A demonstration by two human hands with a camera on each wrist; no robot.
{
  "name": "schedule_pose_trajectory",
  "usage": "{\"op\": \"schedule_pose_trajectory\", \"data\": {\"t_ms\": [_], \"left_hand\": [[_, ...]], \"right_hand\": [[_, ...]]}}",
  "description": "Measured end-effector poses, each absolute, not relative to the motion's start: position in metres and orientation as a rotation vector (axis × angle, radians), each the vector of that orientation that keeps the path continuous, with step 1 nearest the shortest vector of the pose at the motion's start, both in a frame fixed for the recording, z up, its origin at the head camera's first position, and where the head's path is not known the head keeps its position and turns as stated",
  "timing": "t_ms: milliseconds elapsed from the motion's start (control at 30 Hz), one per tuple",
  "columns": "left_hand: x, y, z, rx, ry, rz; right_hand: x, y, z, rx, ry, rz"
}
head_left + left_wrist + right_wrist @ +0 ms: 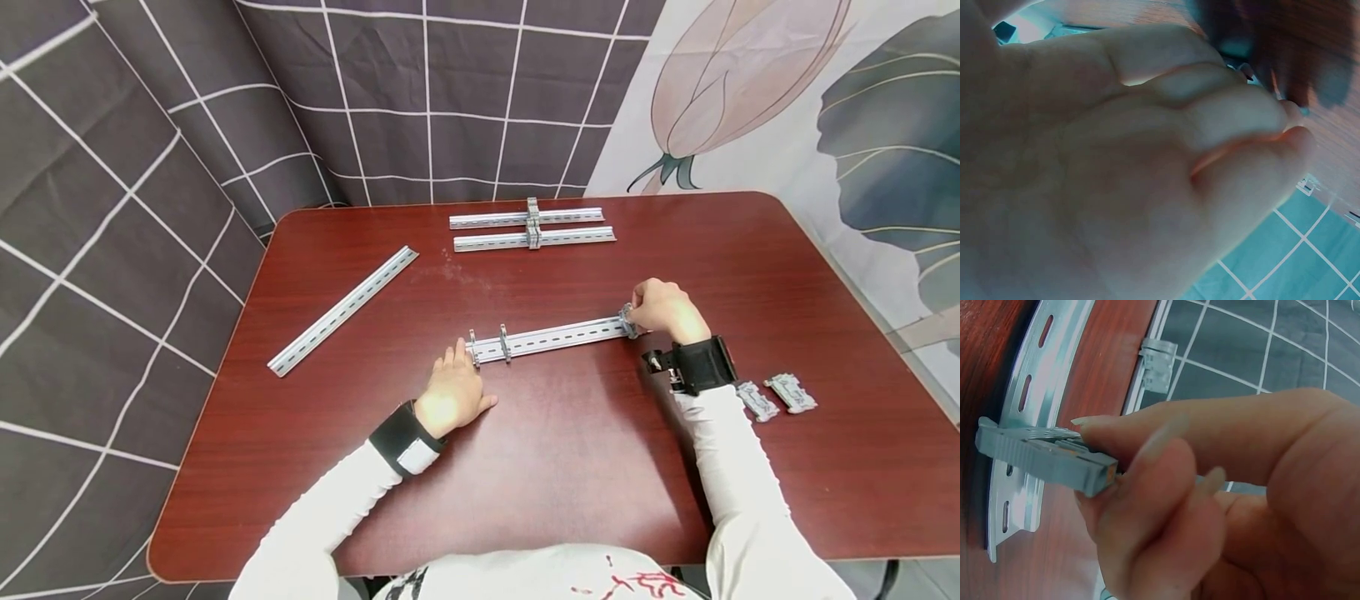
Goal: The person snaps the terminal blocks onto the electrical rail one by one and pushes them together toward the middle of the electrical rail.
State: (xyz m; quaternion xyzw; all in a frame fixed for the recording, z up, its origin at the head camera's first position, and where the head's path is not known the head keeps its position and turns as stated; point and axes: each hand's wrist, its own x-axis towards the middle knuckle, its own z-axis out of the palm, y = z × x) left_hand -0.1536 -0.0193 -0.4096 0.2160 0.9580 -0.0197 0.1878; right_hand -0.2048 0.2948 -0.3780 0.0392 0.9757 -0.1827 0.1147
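Right hand: the fingers of the right hand [666, 310] pinch a gray block [1054, 461] between thumb and fingertips.
Gray block: it lies crosswise over the slotted metal rail [566, 336], near the rail's right end, with its near edge at the fingertips.
Left hand: the left hand [454, 392] has its fingers extended, grasping nothing, the fingertips at the rail's left end.
Small gray pieces: two thin upright ones [505, 342] sit across the rail near the left fingertips.
Loose blocks: two [791, 392] lie near the right wrist.
Other rails: one slanted rail [343, 311] lies at the left; two parallel rails [492, 242] lie at the back, gray pieces at their middles.
Table: reddish-brown, wood-grained tabletop [555, 475] with rounded corners.
Room: dark cloth [382, 79] with white grid lines behind and left; pale flower-printed cloth [738, 79] at right.
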Motion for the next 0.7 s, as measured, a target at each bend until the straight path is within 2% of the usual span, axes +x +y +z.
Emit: {"op": "schedule_pose_trajectory", "data": {"t_ms": [700], "left_hand": [[-0.1555,-0.0180,-0.4124,0.594,2.690,-0.043]], "right_hand": [[-0.2096,0.2966,-0.3798,0.101,2.847,-0.525]]}}
